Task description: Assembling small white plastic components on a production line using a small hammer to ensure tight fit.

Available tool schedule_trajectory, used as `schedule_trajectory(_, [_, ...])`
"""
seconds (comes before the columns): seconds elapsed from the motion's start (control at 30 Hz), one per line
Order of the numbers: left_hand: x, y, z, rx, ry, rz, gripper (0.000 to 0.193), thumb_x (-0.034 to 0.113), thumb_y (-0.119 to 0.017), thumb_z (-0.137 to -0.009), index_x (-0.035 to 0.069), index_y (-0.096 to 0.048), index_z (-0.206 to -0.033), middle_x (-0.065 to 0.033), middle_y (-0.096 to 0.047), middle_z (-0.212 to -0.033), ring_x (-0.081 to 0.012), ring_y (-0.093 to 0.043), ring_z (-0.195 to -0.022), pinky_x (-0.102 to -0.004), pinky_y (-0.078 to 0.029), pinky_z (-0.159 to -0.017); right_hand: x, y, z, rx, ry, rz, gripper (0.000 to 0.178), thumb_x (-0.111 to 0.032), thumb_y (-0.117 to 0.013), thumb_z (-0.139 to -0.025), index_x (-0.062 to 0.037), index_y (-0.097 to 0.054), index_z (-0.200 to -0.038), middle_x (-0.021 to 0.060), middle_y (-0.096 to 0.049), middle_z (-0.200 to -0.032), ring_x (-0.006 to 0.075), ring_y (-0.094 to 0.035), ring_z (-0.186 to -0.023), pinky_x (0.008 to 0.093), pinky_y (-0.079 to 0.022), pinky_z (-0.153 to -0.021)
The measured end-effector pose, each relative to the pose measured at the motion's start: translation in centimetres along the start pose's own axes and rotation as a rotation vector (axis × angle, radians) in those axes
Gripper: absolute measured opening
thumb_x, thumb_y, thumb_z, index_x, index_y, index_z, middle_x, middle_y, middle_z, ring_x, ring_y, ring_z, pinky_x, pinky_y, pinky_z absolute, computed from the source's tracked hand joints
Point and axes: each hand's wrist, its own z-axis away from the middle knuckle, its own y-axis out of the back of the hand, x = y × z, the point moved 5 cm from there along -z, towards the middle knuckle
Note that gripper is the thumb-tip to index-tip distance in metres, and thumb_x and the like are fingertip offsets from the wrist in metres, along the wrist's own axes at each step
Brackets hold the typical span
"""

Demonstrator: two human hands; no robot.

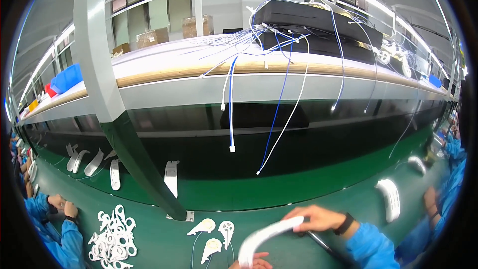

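Orientation: the curved white plastic strip (266,236) lies at the near edge of the green tabletop (298,204), long axis rising rightward. Your right hand (316,217) fingers clamp its upper end; your left hand (254,260) fingers pinch its lower end, mostly out of frame.

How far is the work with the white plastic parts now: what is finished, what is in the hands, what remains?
Looks done: white parts lie spaced along the green belt. In hand: the right hand and left hand hold a curved white strip. Probably left: three round white pieces and a pile of white parts.
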Motion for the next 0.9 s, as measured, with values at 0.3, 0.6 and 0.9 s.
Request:
schedule_trajectory(0.3, [2.9, -3.0, 1.6, -0.109, 0.076, 0.099, 0.053, 0.013, -0.059, -0.093, 0.002, -0.036, -0.139, -0.0137, -0.065, -0.09, -0.022, -0.067, -0.066, -0.0327, -0.056, -0.057, -1.6, -3.4, -1.2, -0.318, 0.193, 0.034, 0.045, -0.017, -0.068, -0.09, -0.0072, -0.057, -0.132, 0.0105, -0.059, -0.131, 0.0259, -0.054, -0.119, 0.0369, -0.044, -0.1])
schedule_trajectory(0.6, [11.4, 3.2, 4.7, 0.668, -0.694, -0.101, 0.032, 0.003, -0.05, -0.095, -0.002, -0.043, -0.125, -0.0132, -0.063, -0.09, -0.0216, -0.065, -0.065, -0.0328, -0.055, -0.059, -0.3, -6.3, -11.8, 0.185, 0.047, 0.621, 0.049, -0.045, -0.066, -0.087, -0.0025, -0.066, -0.112, 0.0111, -0.068, -0.093, 0.0227, -0.067, -0.086, 0.034, -0.053, -0.074])
schedule_trajectory(0.9, [11.4, 6.1, 5.0, 0.853, -0.812, -0.015, 0.042, 0.0, -0.05, -0.093, 0.0, -0.034, -0.133, -0.0161, -0.059, -0.102, -0.0253, -0.066, -0.075, -0.0375, -0.057, -0.066, -0.3, -10.4, -12.9, 0.165, 0.03, 0.979, 0.053, -0.05, -0.065, -0.084, -0.0027, -0.065, -0.108, 0.0179, -0.063, -0.109, 0.0355, -0.066, -0.091, 0.0423, -0.053, -0.076])
